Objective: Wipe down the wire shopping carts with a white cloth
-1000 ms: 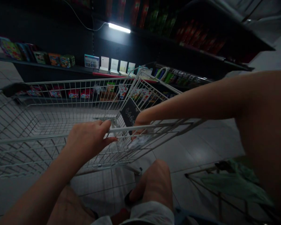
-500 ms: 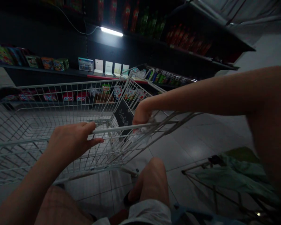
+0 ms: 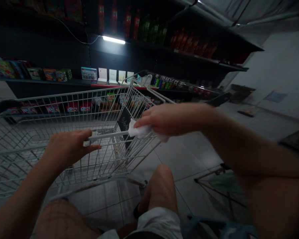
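A white wire shopping cart (image 3: 64, 109) stands in front of me in a dim shop aisle. My left hand (image 3: 67, 147) grips its top rim bar, fingers curled over the wire. My right hand (image 3: 164, 119) is closed on a small white cloth (image 3: 139, 131) and holds it against the cart's near corner, beside a black tag (image 3: 124, 123) hanging on the wire. My knees show below the cart.
Dark shelves (image 3: 52, 79) with boxed goods and bottles (image 3: 129, 23) run behind the cart under a strip light (image 3: 114, 39). A second wire frame with green fabric (image 3: 224, 182) stands low at the right. Grey tiled floor (image 3: 194, 152) lies beneath.
My right hand has lifted from under the rim and come round to the cart's corner with the white cloth showing. My left hand has slid left along the rim bar.
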A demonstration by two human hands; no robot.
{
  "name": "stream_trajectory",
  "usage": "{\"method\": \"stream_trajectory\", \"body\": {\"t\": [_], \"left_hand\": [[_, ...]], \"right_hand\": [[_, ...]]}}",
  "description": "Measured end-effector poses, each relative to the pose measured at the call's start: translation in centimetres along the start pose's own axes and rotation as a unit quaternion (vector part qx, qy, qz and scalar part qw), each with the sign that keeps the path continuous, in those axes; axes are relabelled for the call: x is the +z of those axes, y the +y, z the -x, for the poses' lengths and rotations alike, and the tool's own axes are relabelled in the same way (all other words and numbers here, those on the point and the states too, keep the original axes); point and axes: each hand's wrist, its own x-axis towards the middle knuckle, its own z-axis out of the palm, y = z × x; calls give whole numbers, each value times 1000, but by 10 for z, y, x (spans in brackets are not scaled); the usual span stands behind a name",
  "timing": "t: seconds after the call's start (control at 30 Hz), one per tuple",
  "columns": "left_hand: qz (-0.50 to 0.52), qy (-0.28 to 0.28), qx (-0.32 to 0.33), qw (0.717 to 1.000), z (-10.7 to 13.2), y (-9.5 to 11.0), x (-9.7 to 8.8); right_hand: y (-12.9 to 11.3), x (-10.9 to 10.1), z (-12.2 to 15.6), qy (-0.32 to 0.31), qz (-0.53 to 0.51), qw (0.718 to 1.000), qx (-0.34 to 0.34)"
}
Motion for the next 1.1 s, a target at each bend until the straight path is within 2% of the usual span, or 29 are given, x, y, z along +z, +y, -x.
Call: {"method": "stream_trajectory", "body": {"t": [0.03, 0.1, 0.2, 0.27, 0.33, 0.4, 0.47, 0.53, 0.57, 0.63, 0.73, 0.8, 0.83, 0.9, 0.97, 1.03, 1.1], "left_hand": [[4, 1, 0, 1000, 0, -1, 0], [13, 6, 1, 1000, -1, -1, 0], [26, 9, 8, 1000, -4, -1, -2], [28, 8, 6, 1000, -5, -2, -2], [32, 3, 5, 999, -5, -4, -3], [35, -8, 6, 999, -4, -7, -5], [39, -32, 3, 999, -4, -8, -9], [37, -51, -4, 998, -8, 0, -18], [35, -51, -2, 998, -12, 8, -24], [34, -24, 22, 999, -24, 33, -38], [70, 19, 107, 992, -49, 77, -55], [89, 1, 153, 984, -63, 98, -57], [101, -10, 164, 981, -69, 104, -56], [113, -10, 165, 980, -75, 107, -49], [107, 10, 152, 983, -76, 104, -42], [97, 21, 141, 985, -76, 102, -38], [95, 23, 135, 986, -76, 101, -37]], "right_hand": [[-18, -4, 14, -27, 17, 999, -43], [-52, -1, 36, -36, 54, 996, -62], [-82, 33, 54, 69, 52, 995, -40], [-86, 59, 59, 101, 14, 990, -94], [-74, 68, 63, 122, -6, 980, -157], [-49, 55, 65, 202, 11, 970, -139], [-19, 31, 69, 307, 52, 950, -18], [3, 16, 73, 369, 77, 919, 119], [8, 17, 74, 376, 78, 909, 160], [1, 36, 77, 359, 58, 915, 175], [-30, 80, 82, 305, 4, 945, 115], [-38, 91, 86, 295, -21, 953, 67], [-34, 86, 87, 311, -20, 949, 45], [-9, 62, 86, 379, 3, 925, 38], [23, 33, 79, 442, 43, 889, 109], [45, 20, 70, 433, 71, 874, 209], [43, 32, 67, 378, 63, 891, 245]]}}
